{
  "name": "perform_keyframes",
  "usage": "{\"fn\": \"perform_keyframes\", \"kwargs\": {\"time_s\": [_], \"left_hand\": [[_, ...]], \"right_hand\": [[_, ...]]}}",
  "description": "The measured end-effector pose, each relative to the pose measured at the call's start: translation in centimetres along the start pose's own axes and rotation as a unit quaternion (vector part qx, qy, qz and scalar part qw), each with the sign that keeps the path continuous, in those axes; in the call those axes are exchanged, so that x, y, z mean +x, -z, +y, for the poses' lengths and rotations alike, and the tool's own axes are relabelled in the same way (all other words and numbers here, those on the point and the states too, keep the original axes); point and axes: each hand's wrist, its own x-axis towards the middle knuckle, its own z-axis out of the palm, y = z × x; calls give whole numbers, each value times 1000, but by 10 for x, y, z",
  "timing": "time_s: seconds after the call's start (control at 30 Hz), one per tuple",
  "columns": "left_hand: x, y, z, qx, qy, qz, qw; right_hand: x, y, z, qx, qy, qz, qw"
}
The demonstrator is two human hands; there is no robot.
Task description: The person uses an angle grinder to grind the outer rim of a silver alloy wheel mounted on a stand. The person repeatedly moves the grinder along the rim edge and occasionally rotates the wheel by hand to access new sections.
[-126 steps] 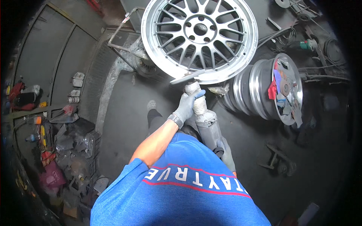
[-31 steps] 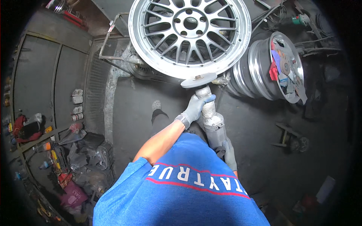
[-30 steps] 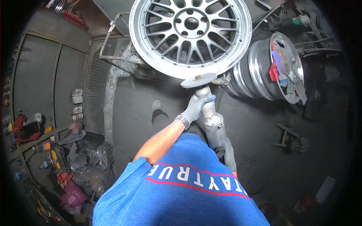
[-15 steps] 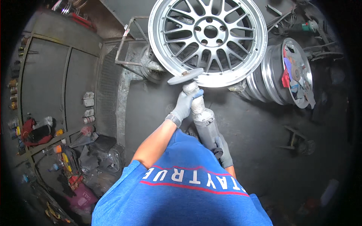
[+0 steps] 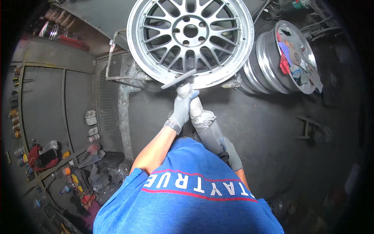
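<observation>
Beside the wheel (image 5: 194, 42), left hand (image 5: 181, 109) forward and right hand (image 5: 231, 153) rearward clasp the grinder (image 5: 209, 135).

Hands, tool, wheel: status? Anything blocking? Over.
Left hand gripping power tool near disc, right hand further back. Disc at near rim of spoked wheel, contact unclear. Nothing visibly blocking.

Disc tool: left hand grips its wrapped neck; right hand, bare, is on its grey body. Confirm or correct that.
The right hand on the grey body is not bare: the head view shows it in a grey glove. The left hand does grip the wrapped neck of the disc tool.
</observation>
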Motion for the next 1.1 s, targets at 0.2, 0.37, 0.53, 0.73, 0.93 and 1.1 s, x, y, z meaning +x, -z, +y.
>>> {"fn": "perform_keyframes", "kwargs": {"time_s": [0.2, 0.37, 0.53, 0.73, 0.93, 1.1], "left_hand": [[-2, -63, -47, 38, 38, -37, 998], [13, -93, -69, 1, 68, -85, 994], [10, -106, -59, -37, 80, -106, 990], [8, -73, -53, -36, 121, -121, 985], [3, -32, -21, -17, 119, -127, 985], [2, 12, 21, 26, 118, -143, 982]], "right_hand": [[-32, 51, 18, 48, -16, 81, 995], [-49, 71, -2, -16, 24, 117, 993], [-58, 63, -20, -42, 50, 130, 989], [-62, 32, -6, -24, 34, 139, 989], [-71, -46, 3, 51, -15, 153, 987], [-72, -122, 8, 127, -50, 151, 979]]}}
